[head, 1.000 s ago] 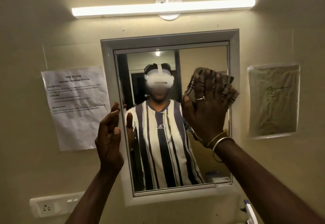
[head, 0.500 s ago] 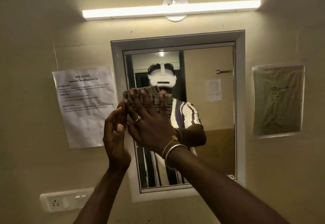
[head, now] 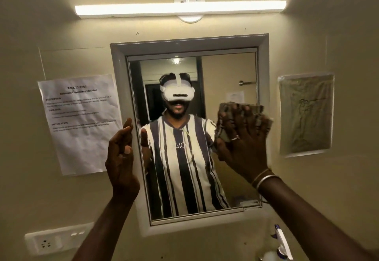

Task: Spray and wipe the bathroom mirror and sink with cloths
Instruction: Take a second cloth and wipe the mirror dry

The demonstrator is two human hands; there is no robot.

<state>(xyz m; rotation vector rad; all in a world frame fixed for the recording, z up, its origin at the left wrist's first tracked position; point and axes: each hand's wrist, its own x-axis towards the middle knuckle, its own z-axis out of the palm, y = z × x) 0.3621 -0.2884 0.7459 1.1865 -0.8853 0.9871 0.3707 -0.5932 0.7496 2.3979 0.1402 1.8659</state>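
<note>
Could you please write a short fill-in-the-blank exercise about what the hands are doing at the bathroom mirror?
1. The right hand presses a striped grey cloth flat against the ____ side of the grey-framed wall mirror.
2. The left hand rests open at the mirror's ____ edge, holding nothing.
3. The white spray bottle stands at the lower ____ corner of the view, untouched.

Missing words: right; left; right
</note>
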